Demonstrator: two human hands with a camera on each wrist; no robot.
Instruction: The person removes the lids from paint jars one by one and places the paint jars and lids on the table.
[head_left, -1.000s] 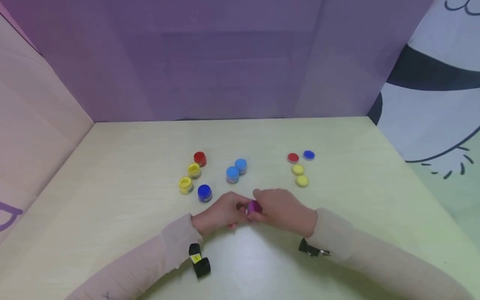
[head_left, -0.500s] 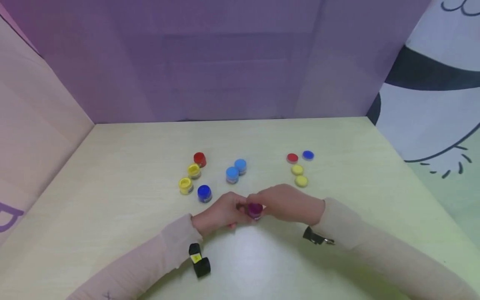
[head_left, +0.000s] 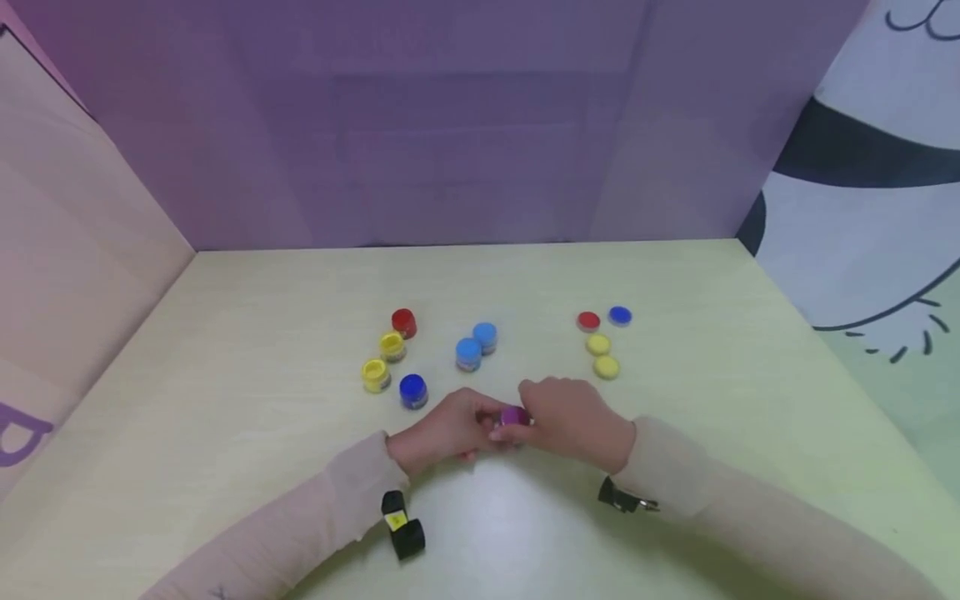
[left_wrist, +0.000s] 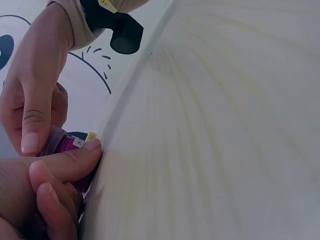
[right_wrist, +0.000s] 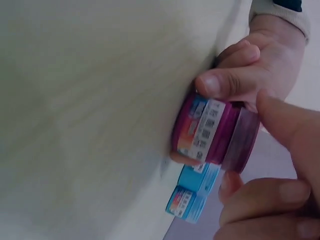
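Near the front middle of the table, my left hand (head_left: pixel 452 429) grips a small purple paint jar (head_left: pixel 513 416) round its body. In the right wrist view the jar's printed label (right_wrist: pixel 201 129) shows, with the left thumb lying against the jar. My right hand (head_left: pixel 579 422) pinches the jar's purple lid (right_wrist: pixel 241 141) between thumb and fingers. The lid sits on the jar. In the left wrist view the jar (left_wrist: pixel 64 145) is partly covered by both hands.
Behind the left hand stand a dark blue jar (head_left: pixel 413 392), a red jar (head_left: pixel 403 323), two yellow jars (head_left: pixel 376 376) and two light blue jars (head_left: pixel 468 354). Farther right lie a red lid (head_left: pixel 588 321), a blue lid (head_left: pixel 620 316) and two yellow lids (head_left: pixel 607 367). A purple panel (head_left: pixel 480 150) closes the back.
My right hand shifted its hold across the jar's top half a second ago, then turned back to the jar's right side at the lid. The left hand keeps its grip on the jar.
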